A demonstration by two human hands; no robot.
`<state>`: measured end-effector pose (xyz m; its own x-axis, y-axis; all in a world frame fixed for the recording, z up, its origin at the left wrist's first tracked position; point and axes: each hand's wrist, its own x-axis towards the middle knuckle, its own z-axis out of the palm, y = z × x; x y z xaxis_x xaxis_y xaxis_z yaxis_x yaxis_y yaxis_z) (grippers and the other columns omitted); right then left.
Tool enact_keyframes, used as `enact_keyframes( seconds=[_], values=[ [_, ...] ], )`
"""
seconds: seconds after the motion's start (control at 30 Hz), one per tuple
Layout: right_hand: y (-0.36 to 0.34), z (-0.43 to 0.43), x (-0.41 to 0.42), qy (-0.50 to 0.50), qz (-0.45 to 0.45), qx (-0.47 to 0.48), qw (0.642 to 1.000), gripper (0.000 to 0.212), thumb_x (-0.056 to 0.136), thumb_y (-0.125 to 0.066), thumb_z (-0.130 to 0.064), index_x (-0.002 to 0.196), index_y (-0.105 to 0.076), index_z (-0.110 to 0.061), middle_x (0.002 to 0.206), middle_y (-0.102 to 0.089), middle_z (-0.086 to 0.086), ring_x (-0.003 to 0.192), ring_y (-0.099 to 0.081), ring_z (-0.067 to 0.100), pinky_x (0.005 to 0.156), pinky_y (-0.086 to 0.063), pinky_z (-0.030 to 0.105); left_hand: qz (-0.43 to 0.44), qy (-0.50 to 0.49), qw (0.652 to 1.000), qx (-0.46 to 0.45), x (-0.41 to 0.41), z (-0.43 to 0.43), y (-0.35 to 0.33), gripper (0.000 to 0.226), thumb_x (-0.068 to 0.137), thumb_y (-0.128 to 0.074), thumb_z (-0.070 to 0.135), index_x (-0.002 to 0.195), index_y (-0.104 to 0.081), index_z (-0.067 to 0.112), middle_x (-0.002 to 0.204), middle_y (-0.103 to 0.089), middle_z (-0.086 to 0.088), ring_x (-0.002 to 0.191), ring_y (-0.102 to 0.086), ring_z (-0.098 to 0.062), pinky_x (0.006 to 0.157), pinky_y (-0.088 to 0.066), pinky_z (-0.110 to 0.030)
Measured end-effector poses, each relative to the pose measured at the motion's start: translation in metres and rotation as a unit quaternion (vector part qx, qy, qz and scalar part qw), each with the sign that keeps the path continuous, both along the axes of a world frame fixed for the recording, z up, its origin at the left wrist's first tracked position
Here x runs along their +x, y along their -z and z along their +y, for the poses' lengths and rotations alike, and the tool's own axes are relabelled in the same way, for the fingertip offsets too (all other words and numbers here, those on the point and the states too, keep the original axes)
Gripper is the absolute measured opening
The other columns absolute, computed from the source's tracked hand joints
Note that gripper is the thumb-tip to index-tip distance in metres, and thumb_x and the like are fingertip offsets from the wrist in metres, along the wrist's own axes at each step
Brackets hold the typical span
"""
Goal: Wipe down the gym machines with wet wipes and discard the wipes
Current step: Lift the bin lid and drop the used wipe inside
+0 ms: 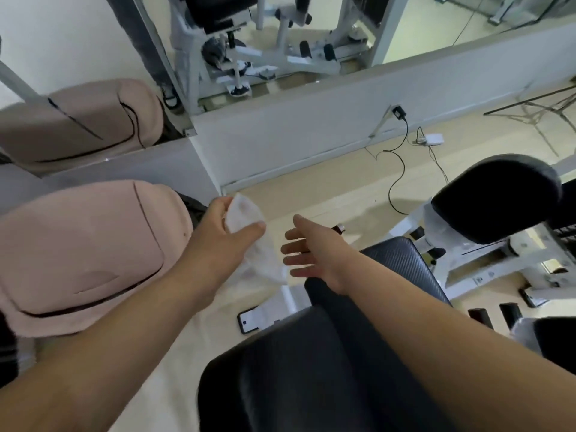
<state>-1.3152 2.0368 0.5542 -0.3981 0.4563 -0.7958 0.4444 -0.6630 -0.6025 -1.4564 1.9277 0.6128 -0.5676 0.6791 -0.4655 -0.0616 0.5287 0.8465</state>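
Note:
My left hand (226, 233) pinches a white wet wipe (249, 235) between thumb and fingers; the wipe hangs down below the hand, above the floor. Just to its right, my right hand (307, 249) is stretched out with straight, spread fingers and holds nothing, a short gap from the wipe. Below both forearms lies the black padded seat (311, 369) of a gym machine. A second black pad (495, 194) on a white frame (486, 269) stands at the right.
A pink padded massage chair (84, 254) fills the left side, close to my left arm. A wall mirror (280, 35) runs above a white base wall. A black cable (399, 169) and a white adapter (431, 139) lie on the floor at the back right.

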Motion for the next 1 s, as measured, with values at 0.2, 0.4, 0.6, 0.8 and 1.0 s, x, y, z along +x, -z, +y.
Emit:
enact_keyframes(
  seconds=[0.2, 0.4, 0.6, 0.8, 1.0],
  values=[
    [-0.125, -0.071, 0.010, 0.033, 0.102, -0.027, 0.994, 0.049, 0.103, -0.048, -0.056, 0.118, -0.073, -0.017, 0.101, -0.074, 0.011, 0.088, -0.073, 0.033, 0.092, -0.060, 0.054, -0.052, -0.008, 0.991, 0.122, 0.034, -0.048, -0.110, 0.039, 0.096, -0.051, 0.061, 0.098, -0.077, 0.032, 0.096, -0.077, 0.005, 0.088, -0.072, -0.014, 0.086, -0.057, -0.031],
    [-0.185, -0.129, 0.037, 0.108, 0.127, 0.051, 0.985, 0.033, 0.103, -0.052, -0.042, 0.117, -0.070, -0.018, 0.107, -0.077, 0.014, 0.090, -0.077, 0.032, 0.081, -0.064, 0.050, 0.076, 0.056, 0.987, 0.128, 0.073, -0.112, -0.134, 0.026, 0.102, -0.052, 0.013, 0.112, -0.064, 0.034, 0.113, -0.068, 0.019, 0.106, -0.063, 0.004, 0.089, -0.049, -0.021],
    [-0.199, -0.184, 0.073, 0.058, 0.162, 0.120, 0.978, 0.015, 0.099, -0.066, -0.020, 0.105, -0.076, -0.010, 0.101, -0.078, 0.013, 0.098, -0.076, 0.028, 0.090, -0.062, 0.046, 0.212, 0.016, 0.963, 0.167, 0.108, -0.163, -0.131, 0.032, 0.093, -0.068, 0.012, 0.110, -0.059, 0.037, 0.116, -0.059, 0.015, 0.108, -0.064, -0.006, 0.084, -0.060, -0.038],
    [-0.208, -0.209, 0.080, 0.003, 0.178, 0.164, 0.970, 0.013, 0.097, -0.066, -0.010, 0.094, -0.077, -0.005, 0.095, -0.078, 0.017, 0.097, -0.075, 0.033, 0.093, -0.061, 0.046, 0.263, 0.000, 0.951, 0.165, 0.108, -0.196, -0.134, 0.027, 0.087, -0.077, 0.026, 0.105, -0.062, 0.040, 0.105, -0.057, 0.016, 0.072, -0.062, -0.016, 0.062, -0.058, -0.041],
    [-0.209, -0.221, 0.004, -0.001, 0.161, 0.190, 0.968, 0.027, 0.087, -0.056, 0.000, 0.088, -0.079, -0.015, 0.091, -0.078, 0.015, 0.094, -0.075, 0.033, 0.095, -0.059, 0.050, 0.117, -0.045, 0.971, 0.203, 0.057, -0.217, -0.130, 0.038, 0.085, -0.081, 0.012, 0.108, -0.067, 0.039, 0.106, -0.068, 0.002, 0.083, -0.073, -0.020, 0.071, -0.059, -0.031]
  ],
)
